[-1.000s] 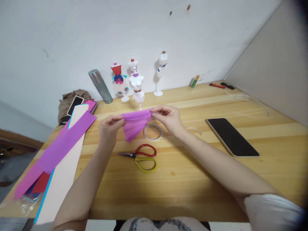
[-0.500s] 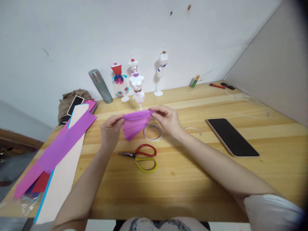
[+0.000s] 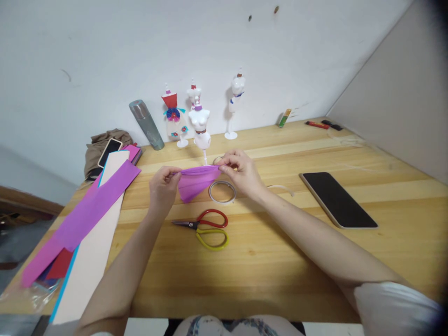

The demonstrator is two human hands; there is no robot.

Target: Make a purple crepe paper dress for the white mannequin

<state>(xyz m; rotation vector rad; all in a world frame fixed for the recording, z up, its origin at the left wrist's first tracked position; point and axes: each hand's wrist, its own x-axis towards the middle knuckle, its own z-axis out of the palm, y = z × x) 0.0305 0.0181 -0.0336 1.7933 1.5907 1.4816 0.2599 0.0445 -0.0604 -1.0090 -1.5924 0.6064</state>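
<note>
A piece of purple crepe paper (image 3: 196,183) is stretched between my hands above the table, its top edge folded and its lower part hanging in a wedge. My left hand (image 3: 164,186) pinches its left corner. At the right corner my right hand (image 3: 241,172) grips it between thumb and fingers. Just behind the paper stands a small white mannequin (image 3: 200,123) with a brown band at its waist. A roll of narrow tape (image 3: 222,192) lies flat below my right hand. Nearer to me are scissors (image 3: 206,228) with one red and one yellow handle, blades pointing left.
More mannequins stand by the wall, one in a red dress (image 3: 171,105), another farther right (image 3: 237,88). A flask (image 3: 147,123) leans there. Purple paper strips (image 3: 94,205) and a white sheet (image 3: 100,252) lie left. To the right are a tablet-like device (image 3: 338,199) and a glue stick (image 3: 284,118).
The paper's upper edge has dropped slightly, and my hands have come a little closer together. Another ring now shows behind my right hand.
</note>
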